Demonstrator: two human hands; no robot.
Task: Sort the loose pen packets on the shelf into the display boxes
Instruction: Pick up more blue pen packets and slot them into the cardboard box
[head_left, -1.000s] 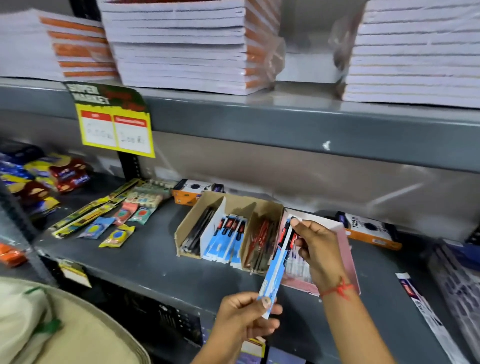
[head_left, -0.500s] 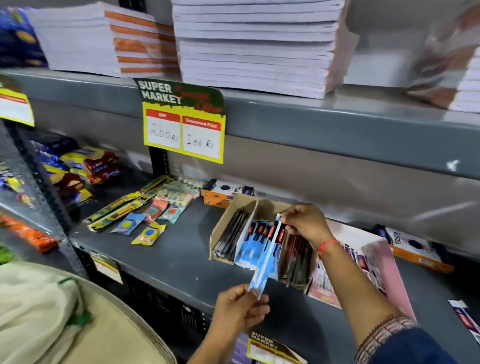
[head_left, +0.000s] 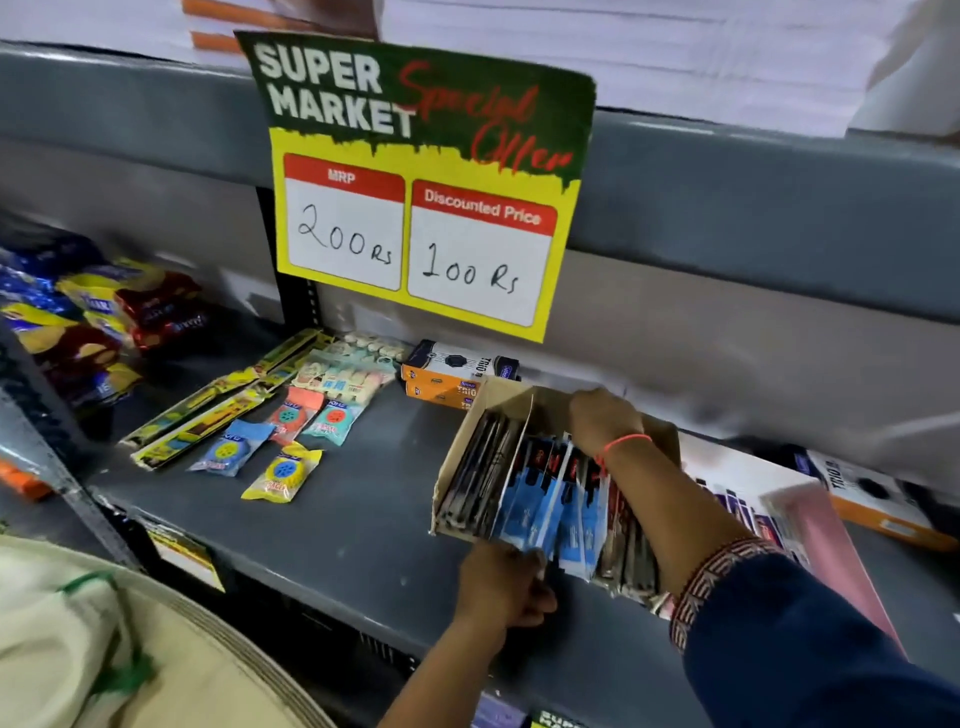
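Observation:
A brown cardboard display box (head_left: 470, 426) with compartments stands on the grey shelf (head_left: 332, 525). Black pen packets fill its left slot, blue pen packets (head_left: 558, 499) the middle slot, dark red ones the right slot. My right hand (head_left: 605, 421) reaches over the box and grips the top ends of the blue packets in the middle slot. My left hand (head_left: 501, 584) is at the box's front edge, fingers closed on the bottom ends of the same blue packets.
Orange and white boxes (head_left: 452, 374) sit behind the display box, another at the right (head_left: 872, 499). Loose eraser and sharpener packets (head_left: 283, 473) and long yellow packets (head_left: 208, 405) lie to the left. A pink folder (head_left: 826, 545) leans at right. A price sign (head_left: 421, 208) hangs above.
Both hands have carried the blue packets from in front of the box into its middle slot. The camera has moved closer and to the left.

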